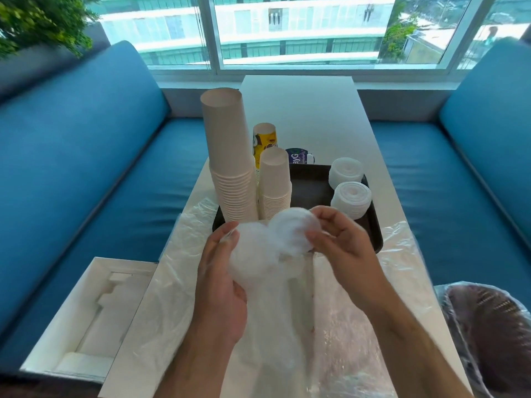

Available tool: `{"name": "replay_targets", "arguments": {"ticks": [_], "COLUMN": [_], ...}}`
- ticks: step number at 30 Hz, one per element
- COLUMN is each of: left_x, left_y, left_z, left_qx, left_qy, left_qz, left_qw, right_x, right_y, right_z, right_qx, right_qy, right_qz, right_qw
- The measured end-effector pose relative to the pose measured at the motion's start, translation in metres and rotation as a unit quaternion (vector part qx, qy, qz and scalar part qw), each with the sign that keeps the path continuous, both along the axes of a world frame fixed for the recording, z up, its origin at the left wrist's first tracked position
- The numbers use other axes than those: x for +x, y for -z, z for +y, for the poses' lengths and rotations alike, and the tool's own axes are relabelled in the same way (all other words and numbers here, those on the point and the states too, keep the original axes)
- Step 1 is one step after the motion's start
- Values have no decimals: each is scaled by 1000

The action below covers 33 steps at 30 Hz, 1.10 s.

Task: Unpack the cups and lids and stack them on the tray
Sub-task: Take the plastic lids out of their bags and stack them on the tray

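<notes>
A dark tray (310,185) sits on the white table. On its left stand a tall stack of upturned white paper cups (230,156) and a shorter cup stack (275,182). Two stacks of white lids (345,173) (351,199) rest on the tray's right side. Just in front of the tray, my left hand (221,282) grips a clear plastic sleeve (253,254) holding more white lids. My right hand (339,242) pinches the topmost lids (293,234) at the sleeve's open end. The lids look blurred.
Loose clear plastic wrap (339,326) covers the near table. A yellow printed cup (265,137) and a purple-labelled item (298,158) stand behind the tray. A white box with foam insert (94,311) lies left, a lined bin (488,334) right. Blue sofas flank the table.
</notes>
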<state>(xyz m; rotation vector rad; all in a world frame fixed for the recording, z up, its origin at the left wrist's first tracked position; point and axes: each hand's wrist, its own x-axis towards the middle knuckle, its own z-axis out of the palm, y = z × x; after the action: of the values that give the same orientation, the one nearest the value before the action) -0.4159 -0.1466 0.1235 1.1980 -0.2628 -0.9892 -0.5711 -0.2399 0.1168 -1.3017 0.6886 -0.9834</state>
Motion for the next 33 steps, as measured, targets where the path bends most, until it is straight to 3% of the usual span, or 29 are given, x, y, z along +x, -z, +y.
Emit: {"name": "replay_targets", "arguments": {"ticks": [2, 5, 11, 13, 17, 25, 33], "left_x": [8, 16, 27, 31, 39, 47, 51], "left_y": [2, 1, -1, -1, 0, -1, -4], "left_z": [2, 6, 14, 15, 16, 15, 13], "left_qx": [9, 28, 21, 18, 12, 10, 13], "left_qy": [-15, -18, -9, -4, -1, 8, 11], "left_qz": [-4, -10, -26, -32, -30, -21, -7], "left_qw": [1000, 999, 999, 999, 999, 1000, 1000], "right_x": [0, 3, 20, 19, 18, 11, 9], "right_y": [16, 48, 99, 106, 110, 100, 95], "right_z": [-22, -62, -113, -114, -112, -101, -93], "right_qx": [-47, -198, -355, -371, -355, -286, -260], "right_qy": [108, 200, 148, 133, 101, 55, 34], "right_qz": [88, 356, 539, 564, 591, 581, 571], "right_qw": [989, 891, 750, 726, 717, 760, 778]}}
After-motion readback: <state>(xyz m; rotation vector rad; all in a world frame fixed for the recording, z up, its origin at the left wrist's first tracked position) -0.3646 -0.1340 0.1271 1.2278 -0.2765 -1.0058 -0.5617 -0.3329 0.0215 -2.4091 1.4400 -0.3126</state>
